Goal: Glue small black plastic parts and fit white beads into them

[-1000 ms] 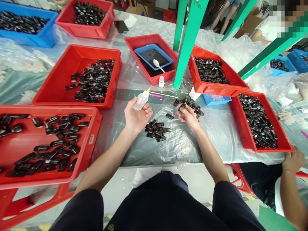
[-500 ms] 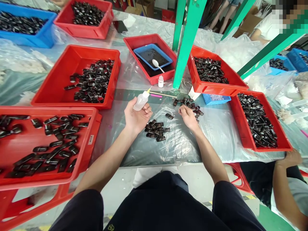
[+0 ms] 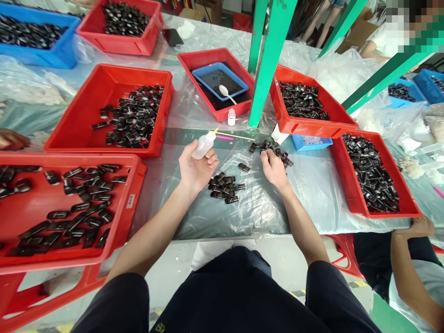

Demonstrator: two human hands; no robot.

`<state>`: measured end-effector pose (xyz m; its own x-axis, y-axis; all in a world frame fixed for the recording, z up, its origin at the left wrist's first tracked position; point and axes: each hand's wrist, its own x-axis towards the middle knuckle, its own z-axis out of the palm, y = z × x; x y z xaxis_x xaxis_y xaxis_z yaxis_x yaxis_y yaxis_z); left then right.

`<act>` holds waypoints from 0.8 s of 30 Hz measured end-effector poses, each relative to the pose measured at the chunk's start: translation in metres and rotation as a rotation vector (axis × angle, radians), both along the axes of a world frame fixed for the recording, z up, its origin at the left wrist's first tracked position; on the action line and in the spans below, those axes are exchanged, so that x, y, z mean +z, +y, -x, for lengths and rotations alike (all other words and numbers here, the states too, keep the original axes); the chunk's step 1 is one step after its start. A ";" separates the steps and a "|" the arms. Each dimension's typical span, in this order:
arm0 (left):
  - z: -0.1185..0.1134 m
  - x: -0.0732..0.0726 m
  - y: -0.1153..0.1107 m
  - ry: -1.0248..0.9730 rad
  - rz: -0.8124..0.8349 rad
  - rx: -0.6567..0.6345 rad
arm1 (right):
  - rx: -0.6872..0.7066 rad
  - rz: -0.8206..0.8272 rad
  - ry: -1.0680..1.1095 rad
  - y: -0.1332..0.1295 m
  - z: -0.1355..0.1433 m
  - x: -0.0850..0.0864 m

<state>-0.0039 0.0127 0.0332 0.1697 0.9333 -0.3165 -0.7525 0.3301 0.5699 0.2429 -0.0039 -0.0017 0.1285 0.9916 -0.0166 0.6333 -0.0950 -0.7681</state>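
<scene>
My left hand is wrapped round a translucent squeeze bottle, whose yellow needle tip points up and to the right. My right hand is at a scattered pile of small black glossy parts. Its thumb and fingers are pinched together over the pile's near edge, and whatever lies between them is hidden. Between my hands a second heap of the black parts lies on the plastic-covered table. One single black part rests apart from both heaps.
Red bins of black parts stand left and right. Beyond my hands are a small white bottle, a thin stick, a blue box and a green post. A co-worker's arm is at the right.
My right hand has shifted slightly to the right, with its fingers against the pile. My left hand and the bottle are almost still. Another person's hand has appeared at the left edge.
</scene>
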 end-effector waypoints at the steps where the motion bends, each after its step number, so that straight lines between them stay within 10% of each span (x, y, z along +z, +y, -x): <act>1: 0.000 0.000 0.000 0.006 0.002 0.001 | 0.022 0.009 0.118 0.001 -0.001 -0.001; 7: -0.001 -0.003 0.003 0.021 0.007 -0.007 | 0.199 0.079 0.672 0.000 0.004 0.003; 24: -0.008 -0.018 -0.005 0.279 -0.198 -0.050 | 0.395 -0.033 0.743 -0.009 0.013 0.013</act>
